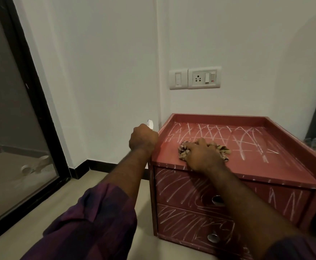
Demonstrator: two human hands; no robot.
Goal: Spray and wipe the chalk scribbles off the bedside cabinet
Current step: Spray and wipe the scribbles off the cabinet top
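Right hand clutches the soft, probably limp cloth against the cabinet; left hand grips a sprayer by its neck.

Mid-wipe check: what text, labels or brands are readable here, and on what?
No readable text anywhere.
Cabinet: chalk scribbles only, no words.
Switch plate: no legible marking.
White item in left hand: mostly hidden, no label visible.
Cloth under right hand: pattern only.

Right hand on cloth, chalked cabinet, possibly sprayer
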